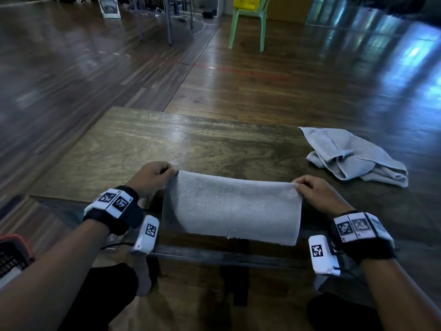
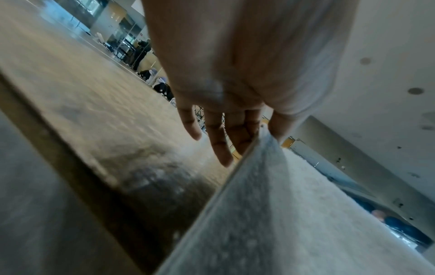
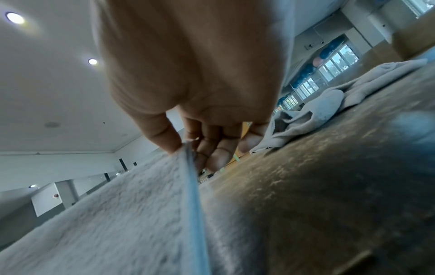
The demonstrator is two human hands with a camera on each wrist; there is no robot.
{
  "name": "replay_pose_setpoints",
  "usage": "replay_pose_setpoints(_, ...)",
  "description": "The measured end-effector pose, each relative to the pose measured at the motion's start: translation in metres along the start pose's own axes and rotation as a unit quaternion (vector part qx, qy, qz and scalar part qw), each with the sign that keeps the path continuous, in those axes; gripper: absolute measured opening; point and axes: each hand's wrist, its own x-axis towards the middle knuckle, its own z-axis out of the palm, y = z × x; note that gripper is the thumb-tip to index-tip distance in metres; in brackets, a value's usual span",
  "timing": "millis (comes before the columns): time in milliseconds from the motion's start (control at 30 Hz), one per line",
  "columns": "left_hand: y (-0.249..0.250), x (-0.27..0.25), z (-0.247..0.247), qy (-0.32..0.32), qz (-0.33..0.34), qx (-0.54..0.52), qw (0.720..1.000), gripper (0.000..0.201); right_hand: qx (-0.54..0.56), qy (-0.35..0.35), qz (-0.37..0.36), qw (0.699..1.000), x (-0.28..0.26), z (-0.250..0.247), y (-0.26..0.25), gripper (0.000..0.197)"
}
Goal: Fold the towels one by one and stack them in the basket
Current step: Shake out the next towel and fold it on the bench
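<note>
Currently left hand point(image 1: 152, 176) pinches the towel point(image 1: 229, 206) at its 9 o'clock top corner, right hand point(image 1: 317, 194) pinches the 3 o'clock corner. Towel hangs stretched between them over the wooden table's point(image 1: 167, 144) near edge. Crumpled second towel point(image 1: 353, 156) lies at 2 o'clock; basket point(image 1: 12, 254) at 8 o'clock, well apart.

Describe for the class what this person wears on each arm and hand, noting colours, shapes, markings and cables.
The left hand and right hand are bare, with bare forearms and no sleeves. Each wrist carries a black strap bearing white square tiles printed with black-and-white coded patterns. A white box-shaped camera unit with its own coded marker hangs from each strap, trailing a thin black cable.
</note>
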Motion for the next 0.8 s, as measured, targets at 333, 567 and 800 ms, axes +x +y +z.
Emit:
replay_pose_setpoints(333, 0.021, 0.021, 0.026, 0.134, 0.007, 0.044, 0.990, 0.028, -0.175, 0.160, 0.013, 0.971, 0.017, 0.034, -0.013, 0.030)
replay_pose_setpoints(567, 0.069, -0.015, 0.093, -0.048, 0.152, 0.182, 0.970, 0.051, -0.248, 0.059, -0.156, 0.954, -0.010, 0.093, -0.044, 0.044)
replay_pose_setpoints(800, 0.057, -0.011, 0.119, -0.053, 0.113, 0.294, 0.948, 0.063, -0.319, -0.010, -0.110, 0.941, -0.009, 0.117, -0.028, 0.053)
